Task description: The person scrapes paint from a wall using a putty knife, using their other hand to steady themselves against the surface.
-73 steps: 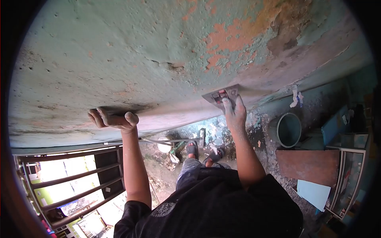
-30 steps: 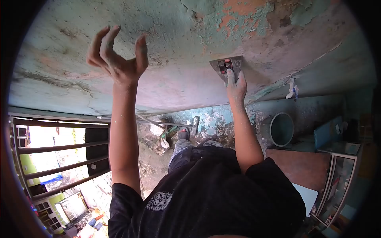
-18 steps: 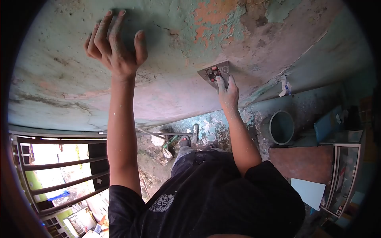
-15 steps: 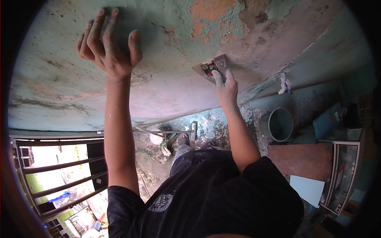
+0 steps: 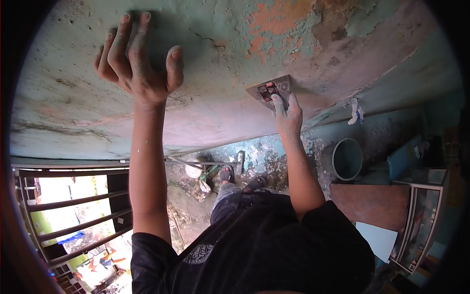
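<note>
My left hand point(image 5: 139, 68) rests with spread fingers against the wall point(image 5: 210, 73), which has flaking green paint and bare orange and grey patches. To its right, my right hand point(image 5: 288, 110) grips a scraper point(image 5: 270, 92) with a wide, flat metal blade. The blade lies against the wall below the large orange patch. My right thumb presses on the dark and red middle of the tool. Pale dust coats the fingers of both hands.
A white tap point(image 5: 353, 111) sticks out from the wall at right. Beyond it stand a large bucket point(image 5: 346, 159), a brown board point(image 5: 369, 202) and a glass-fronted cabinet point(image 5: 418, 228). A barred window point(image 5: 78, 206) is at lower left. My sandalled feet point(image 5: 226, 174) are on the floor.
The scraper and my right hand appear slightly lower and farther right in view, as does the wall's orange patch. My left hand keeps its spread pose on the wall.
</note>
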Tool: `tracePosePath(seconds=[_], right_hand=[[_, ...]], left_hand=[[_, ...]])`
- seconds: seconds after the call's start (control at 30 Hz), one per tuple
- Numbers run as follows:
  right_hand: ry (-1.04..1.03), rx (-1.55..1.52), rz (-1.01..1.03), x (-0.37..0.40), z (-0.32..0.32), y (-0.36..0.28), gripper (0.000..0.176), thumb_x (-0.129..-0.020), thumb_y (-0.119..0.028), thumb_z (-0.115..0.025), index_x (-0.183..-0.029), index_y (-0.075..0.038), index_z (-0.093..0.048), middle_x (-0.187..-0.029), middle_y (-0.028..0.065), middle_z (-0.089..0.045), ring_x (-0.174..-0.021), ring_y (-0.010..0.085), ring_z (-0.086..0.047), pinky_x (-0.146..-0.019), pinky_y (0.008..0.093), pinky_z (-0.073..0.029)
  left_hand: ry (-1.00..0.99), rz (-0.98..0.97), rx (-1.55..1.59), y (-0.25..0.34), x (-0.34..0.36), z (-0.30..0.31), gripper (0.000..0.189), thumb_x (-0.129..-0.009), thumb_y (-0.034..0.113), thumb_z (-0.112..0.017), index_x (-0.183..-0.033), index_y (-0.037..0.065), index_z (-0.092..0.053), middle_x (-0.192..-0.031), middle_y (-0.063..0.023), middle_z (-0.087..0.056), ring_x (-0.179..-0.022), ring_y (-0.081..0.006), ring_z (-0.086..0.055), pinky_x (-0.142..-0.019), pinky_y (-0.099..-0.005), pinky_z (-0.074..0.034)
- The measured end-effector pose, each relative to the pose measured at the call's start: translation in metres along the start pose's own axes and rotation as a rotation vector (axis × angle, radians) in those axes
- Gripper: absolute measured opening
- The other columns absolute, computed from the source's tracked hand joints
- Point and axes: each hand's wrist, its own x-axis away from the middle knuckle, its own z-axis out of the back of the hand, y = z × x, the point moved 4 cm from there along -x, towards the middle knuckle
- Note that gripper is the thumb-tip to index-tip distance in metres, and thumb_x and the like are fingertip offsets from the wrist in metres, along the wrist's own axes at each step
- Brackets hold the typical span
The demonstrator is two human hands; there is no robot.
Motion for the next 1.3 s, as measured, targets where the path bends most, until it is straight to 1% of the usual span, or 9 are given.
tracePosePath(seconds=[0.23,0.37,0.47,0.6,0.7,0.87,0.97,1.1,1.3], right_hand=[[0.022,-0.075,0.010,0.005,0.001,0.001,0.031,-0.085,-0.030,-0.065,-0.086,-0.001,-0.054,-0.070,0.0138,-0.066,-0.067,0.0291,-0.067,-0.057,0.0347,-0.049],[-0.054,0.012,-0.125,0.003,0.015,0.001,0.035,-0.085,-0.035,-0.064,-0.087,-0.001,-0.053,-0.067,0.0176,-0.063,-0.068,0.0364,-0.065,-0.058,0.0403,-0.048],[-0.039,0.315,-0.028,0.005,0.028,0.008,0.044,-0.085,-0.047,-0.058,-0.088,-0.003,-0.053,-0.068,0.0214,-0.061,-0.069,0.0422,-0.061,-0.056,0.0470,-0.045],[-0.098,0.491,0.003,-0.011,0.043,-0.002,0.048,-0.084,-0.052,-0.057,-0.098,-0.006,-0.056,-0.072,0.0231,-0.062,-0.073,0.0424,-0.061,-0.057,0.0484,-0.046],[-0.084,0.533,0.156,-0.021,0.042,-0.021,0.049,-0.083,-0.053,-0.057,-0.104,-0.008,-0.057,-0.075,0.0228,-0.063,-0.075,0.0418,-0.061,-0.058,0.0485,-0.046],[-0.140,0.588,0.048,-0.024,0.055,-0.016,0.055,-0.081,-0.057,-0.056,-0.110,-0.010,-0.058,-0.079,0.0208,-0.064,-0.079,0.0427,-0.061,-0.065,0.0492,-0.047],[-0.092,0.661,0.153,-0.031,0.054,-0.017,0.055,-0.082,-0.058,-0.054,-0.111,-0.011,-0.057,-0.080,0.0208,-0.065,-0.080,0.0432,-0.061,-0.067,0.0503,-0.047],[-0.195,0.848,0.120,-0.031,0.067,-0.048,0.053,-0.083,-0.057,-0.053,-0.111,-0.012,-0.057,-0.078,0.0219,-0.064,-0.077,0.0425,-0.062,-0.065,0.0497,-0.048],[-0.176,0.876,0.310,-0.042,0.070,-0.055,0.049,-0.083,-0.056,-0.054,-0.107,-0.014,-0.058,-0.068,0.0189,-0.063,-0.067,0.0406,-0.062,-0.057,0.0488,-0.048]], left_hand=[[-0.033,-0.013,-0.029,0.003,-0.001,0.004,0.050,-0.086,0.048,-0.045,-0.108,0.007,-0.064,-0.114,-0.0105,-0.059,-0.105,-0.0238,-0.044,-0.093,-0.0359,-0.030],[-0.096,0.017,-0.038,0.002,0.001,0.005,0.049,-0.086,0.046,-0.046,-0.109,0.007,-0.064,-0.115,-0.0107,-0.059,-0.106,-0.0243,-0.043,-0.093,-0.0361,-0.029],[-0.081,0.025,-0.017,0.001,0.003,0.004,0.051,-0.087,0.048,-0.044,-0.108,0.007,-0.065,-0.114,-0.0105,-0.059,-0.107,-0.0234,-0.044,-0.094,-0.0358,-0.029],[-0.069,0.021,-0.034,0.003,0.001,0.003,0.053,-0.088,0.050,-0.042,-0.109,0.006,-0.064,-0.112,-0.0111,-0.059,-0.108,-0.0231,-0.044,-0.093,-0.0347,-0.030],[-0.036,-0.014,-0.035,0.006,-0.001,0.002,0.053,-0.089,0.049,-0.041,-0.108,0.006,-0.064,-0.111,-0.0113,-0.060,-0.106,-0.0227,-0.046,-0.093,-0.0333,-0.031],[-0.044,-0.020,-0.041,0.006,-0.002,0.002,0.054,-0.089,0.049,-0.041,-0.107,0.004,-0.064,-0.109,-0.0118,-0.061,-0.102,-0.0221,-0.048,-0.092,-0.0323,-0.032],[-0.024,0.007,-0.030,0.004,0.000,0.002,0.056,-0.087,0.052,-0.042,-0.108,0.005,-0.064,-0.110,-0.0119,-0.061,-0.103,-0.0226,-0.047,-0.092,-0.0332,-0.032],[-0.047,0.017,-0.024,0.005,0.002,0.002,0.057,-0.087,0.054,-0.041,-0.107,0.006,-0.064,-0.110,-0.0120,-0.060,-0.105,-0.0228,-0.046,-0.092,-0.0339,-0.032],[-0.024,-0.003,-0.030,0.009,-0.001,0.001,0.055,-0.088,0.052,-0.042,-0.107,0.005,-0.064,-0.109,-0.0117,-0.062,-0.102,-0.0221,-0.048,-0.092,-0.0333,-0.032]])
